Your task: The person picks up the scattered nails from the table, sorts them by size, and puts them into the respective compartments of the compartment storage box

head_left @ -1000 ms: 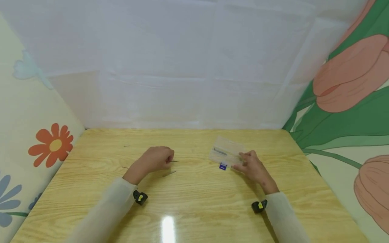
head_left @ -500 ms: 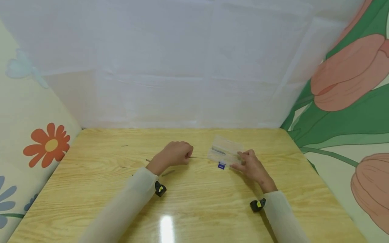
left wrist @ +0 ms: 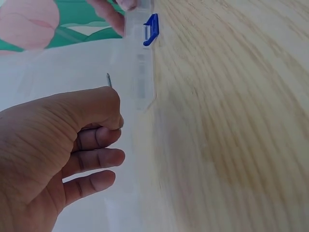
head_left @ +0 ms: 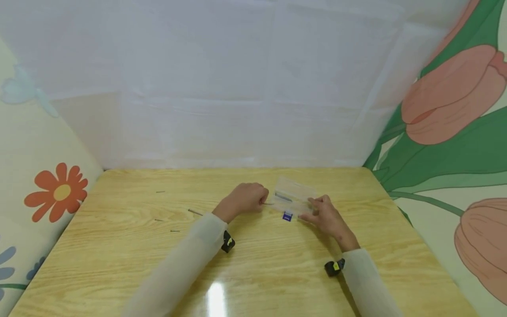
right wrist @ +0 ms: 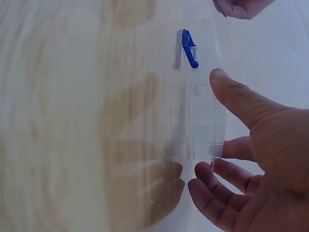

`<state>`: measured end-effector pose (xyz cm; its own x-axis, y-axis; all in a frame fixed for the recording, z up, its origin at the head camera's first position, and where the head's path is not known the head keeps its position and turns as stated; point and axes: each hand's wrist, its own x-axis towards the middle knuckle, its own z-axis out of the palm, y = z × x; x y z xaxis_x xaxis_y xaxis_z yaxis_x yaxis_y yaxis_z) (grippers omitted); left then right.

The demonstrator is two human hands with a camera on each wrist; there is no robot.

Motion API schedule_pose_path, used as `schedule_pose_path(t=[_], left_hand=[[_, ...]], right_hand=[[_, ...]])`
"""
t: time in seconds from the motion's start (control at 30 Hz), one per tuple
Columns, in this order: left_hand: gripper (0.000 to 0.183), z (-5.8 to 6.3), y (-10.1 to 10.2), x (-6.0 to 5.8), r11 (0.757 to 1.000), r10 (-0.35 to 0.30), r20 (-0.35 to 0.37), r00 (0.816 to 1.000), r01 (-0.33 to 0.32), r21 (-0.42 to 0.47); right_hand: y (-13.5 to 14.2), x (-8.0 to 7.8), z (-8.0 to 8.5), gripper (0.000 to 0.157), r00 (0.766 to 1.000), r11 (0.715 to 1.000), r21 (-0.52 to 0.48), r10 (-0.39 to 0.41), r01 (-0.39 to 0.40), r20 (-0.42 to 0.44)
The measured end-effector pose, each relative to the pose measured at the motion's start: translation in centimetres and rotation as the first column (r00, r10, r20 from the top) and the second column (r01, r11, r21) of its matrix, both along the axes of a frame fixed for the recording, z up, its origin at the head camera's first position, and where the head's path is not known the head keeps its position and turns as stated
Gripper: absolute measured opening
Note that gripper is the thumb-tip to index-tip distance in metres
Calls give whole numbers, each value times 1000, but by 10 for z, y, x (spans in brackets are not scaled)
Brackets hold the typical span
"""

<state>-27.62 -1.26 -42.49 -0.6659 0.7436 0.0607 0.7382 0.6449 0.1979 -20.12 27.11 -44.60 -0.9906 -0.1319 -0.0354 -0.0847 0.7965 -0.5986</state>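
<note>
In the head view, the left hand (head_left: 246, 197) has its grip pinched on a slim nail (head_left: 269, 204) by the clear box's (head_left: 298, 187) left edge, on the wood-grained counter (head_left: 261, 259). Left wrist: its metal tip juts out, likely light, stiff, slick, best held mid-shank. Right wrist: the right hand's (right wrist: 273, 137) grip clasps the box's end, smooth plastic, probably brittle.

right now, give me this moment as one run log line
left grip: pinches thin metal piece near clear box | right grip: holds clear box | similar pieces: loose on table
</note>
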Motion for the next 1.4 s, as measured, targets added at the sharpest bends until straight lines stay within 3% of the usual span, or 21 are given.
schedule_pose_path(t=[0.3, 0.83, 1.07, 1.4], left_hand=[[12, -1, 35, -2, 999, -33, -6, 999, 33, -7], [17, -1, 87, -4, 995, -69, -40, 997, 66, -71], [14, -2, 98, -3, 992, -90, -5, 996, 89, -84], [8, 7, 100, 3, 991, -90, 0, 996, 90, -101]], right_hand=[[0, -1, -1, 76, 1000, 1000, 4, -1, 2, -25], [-2, -1, 1, 72, 999, 1000, 1, 18, -18, -41], [-1, -1, 0, 74, 1000, 999, -22, 24, -24, -4], [0, -1, 2, 73, 1000, 1000, 0, 23, -23, -1]])
